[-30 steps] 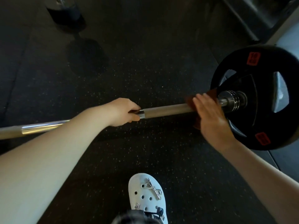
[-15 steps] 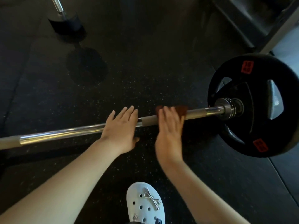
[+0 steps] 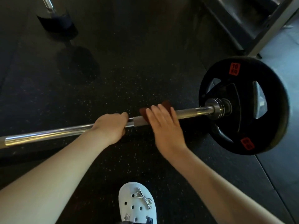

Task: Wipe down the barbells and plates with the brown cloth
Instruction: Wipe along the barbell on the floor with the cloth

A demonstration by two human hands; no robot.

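The brown cloth [image 3: 167, 104] is draped over the bar [image 3: 187, 112], well to the left of the weight plate [image 3: 265, 88], with a bare stretch of steel between them. The right hand [image 3: 163, 126] lies on top of the cloth, its fingers [image 3: 159, 113] nearly straight and laid across it, pressing it onto the bar; the thumb cannot be seen. Cloth edges show past the fingertips and to their left.

The left hand [image 3: 111, 126] is farther from the plate, just beyond the right hand, with its fingers curled round the bar in a full grip.

The plate is black, with cut-out handles and red labels, one reading 10 KG. It stands upright on the dark speckled floor [image 3: 113, 75], with a ribbed metal collar [image 3: 216, 107] against its near face.

Toward the camera from the plate and to its left, a white clog [image 3: 137, 206] with holes and a silver bow charm rests on the floor. Far to the upper left of the plate is the end of a second bar [image 3: 48, 5] with a dark weight. Behind the plate stands a metal rack [image 3: 267, 33].
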